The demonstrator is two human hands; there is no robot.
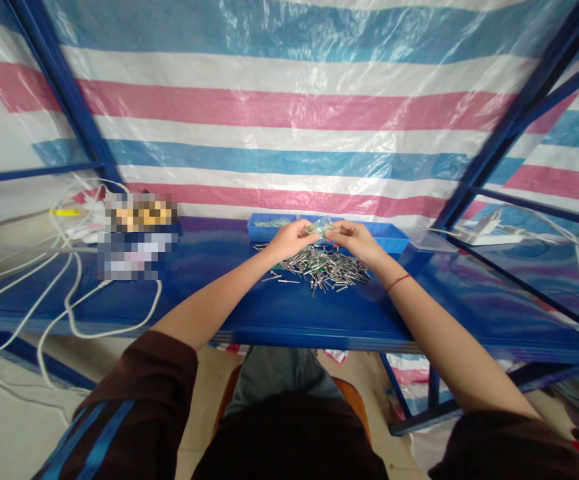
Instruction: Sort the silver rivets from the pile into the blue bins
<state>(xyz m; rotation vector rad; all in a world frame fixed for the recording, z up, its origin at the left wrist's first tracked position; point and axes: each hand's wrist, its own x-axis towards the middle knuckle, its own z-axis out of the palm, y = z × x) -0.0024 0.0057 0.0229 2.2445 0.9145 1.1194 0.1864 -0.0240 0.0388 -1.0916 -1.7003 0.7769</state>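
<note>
Both hands pinch a small clear plastic bag (323, 225) above the table, one at each side of it. My left hand (293, 239) is closed on its left edge, thumb toward the middle. My right hand (355, 241), with a thin red cord on the wrist, is closed on its right edge. What lies inside the bag is too small to make out. Just below the hands spreads a loose pile of metal pop rivets (322, 267). Behind them stands a long blue plastic bin (387, 235), with more clear bags (272, 223) in its left part.
The blue table (189, 293) has white cables (72, 293) looping over its left side. A pixelated, blurred object (137, 233) stands there too. White power strips (497, 230) sit at the right. Blue metal posts (499, 127) and a striped plastic sheet (289, 107) enclose the back.
</note>
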